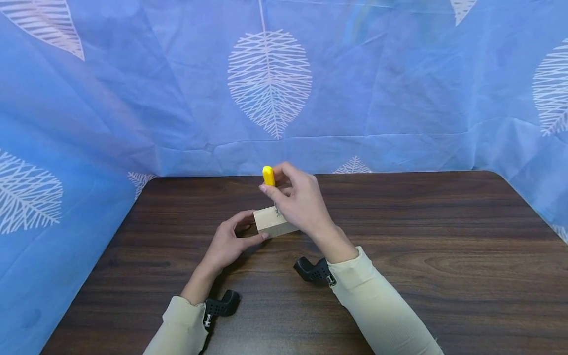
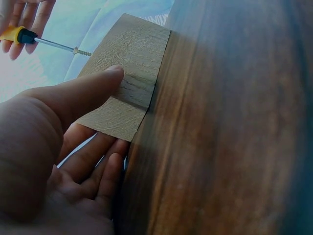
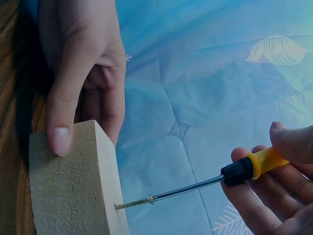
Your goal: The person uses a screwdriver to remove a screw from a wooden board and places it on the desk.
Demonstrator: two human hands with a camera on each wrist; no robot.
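Observation:
A pale wooden block (image 1: 270, 223) rests on the table, its near side and top showing in the head view. My left hand (image 1: 225, 246) grips its left end, thumb on the near side and fingers around behind. A screw (image 3: 134, 203) stands out of the block's top face, its tip in the wood and most of its thread exposed. Above it, my right hand (image 1: 301, 199) holds a screwdriver (image 3: 239, 172) by the yellow and black handle, between thumb and fingers. The metal shaft runs down to the screw's head, with the tip at it.
Dark wood-grain table (image 1: 421, 256) lies under both hands. Behind it and along its sides hangs a blue cloth (image 1: 377, 88) with white leaf prints. Black wrist mounts (image 1: 224, 303) stick out from the light sleeves (image 1: 381, 301), low over the table.

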